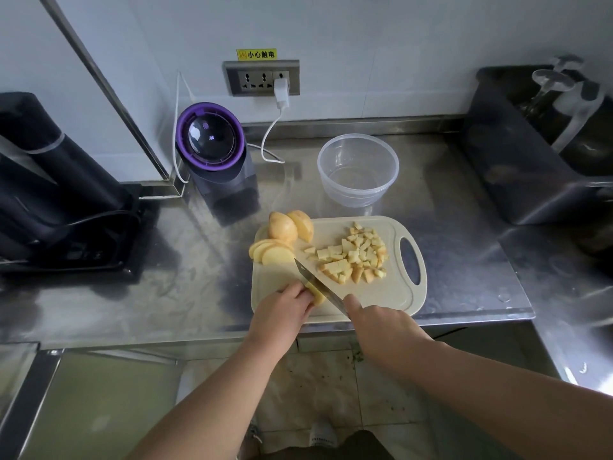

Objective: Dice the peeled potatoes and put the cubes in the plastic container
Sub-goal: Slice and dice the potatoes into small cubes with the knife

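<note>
Head: left hand (287, 302) curled on potato piece (316, 295); right hand (381, 322) grips knife (313, 282).

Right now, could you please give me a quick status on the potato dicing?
Left hand pins a potato piece; right hand grips the knife, mid-cut. Cubes piled on board, plastic container empty. Nothing in the way.

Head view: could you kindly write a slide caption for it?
Left hand steadies a potato piece, right hand cuts it with a knife; plastic container empty.
</note>
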The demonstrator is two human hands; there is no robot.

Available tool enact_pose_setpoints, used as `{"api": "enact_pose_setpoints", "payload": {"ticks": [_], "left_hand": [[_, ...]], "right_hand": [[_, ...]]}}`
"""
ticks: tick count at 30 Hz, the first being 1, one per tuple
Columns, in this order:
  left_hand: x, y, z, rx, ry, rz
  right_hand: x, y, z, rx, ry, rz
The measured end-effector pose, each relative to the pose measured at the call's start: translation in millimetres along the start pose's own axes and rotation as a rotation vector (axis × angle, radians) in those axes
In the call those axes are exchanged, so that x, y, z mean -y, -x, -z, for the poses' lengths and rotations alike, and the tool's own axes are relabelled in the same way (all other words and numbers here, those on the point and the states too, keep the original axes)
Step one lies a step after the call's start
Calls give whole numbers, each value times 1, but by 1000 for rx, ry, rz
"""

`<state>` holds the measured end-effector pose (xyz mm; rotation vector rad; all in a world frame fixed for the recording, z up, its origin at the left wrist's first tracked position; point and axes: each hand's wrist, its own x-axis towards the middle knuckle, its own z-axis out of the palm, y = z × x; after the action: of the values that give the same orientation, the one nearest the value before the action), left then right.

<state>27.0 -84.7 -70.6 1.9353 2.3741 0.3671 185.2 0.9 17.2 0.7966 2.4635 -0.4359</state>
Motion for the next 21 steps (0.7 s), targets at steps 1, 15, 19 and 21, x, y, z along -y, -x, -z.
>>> {"api": "enact_pose_setpoints", "payload": {"ticks": [1,15,19,21], "left_hand": [[1,0,-1,-21,-6,-13],[7,6,-3,-139,133,-26],[12,10,1,-173,131,-30],[14,10,1,-171,124,-46]], "right_hand": [[0,-2,-1,9,4,2],[-7,-6,-6,-90,-98,-101],[-3,4,-4,-63,-88,-61],[1,7,-3,-57,-92,-43]]}}
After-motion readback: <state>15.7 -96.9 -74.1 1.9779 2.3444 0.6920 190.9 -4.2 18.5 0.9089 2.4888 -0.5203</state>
